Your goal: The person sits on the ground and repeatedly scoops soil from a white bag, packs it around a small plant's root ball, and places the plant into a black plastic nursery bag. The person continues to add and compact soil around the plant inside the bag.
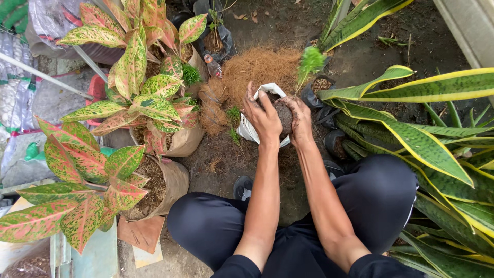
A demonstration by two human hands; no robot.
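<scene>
Both hands — left hand (263,117) and right hand (298,119) — grip closed around the root ball (283,114) over the white bag (249,129); best cupped evenly.

Your left hand (262,116) and right hand (298,119) meet straight ahead of your knees, both on a root ball (283,114) that sits in the mouth of a planting bag (248,128). Behind the bag lies a heap of coconut fibre (254,69). A small seedling (310,62) rises just right of the heap. To your left stand bagged leafy plants (135,95), one before another. To your right, long-leaved plants (437,139) spread beside your leg.
</scene>
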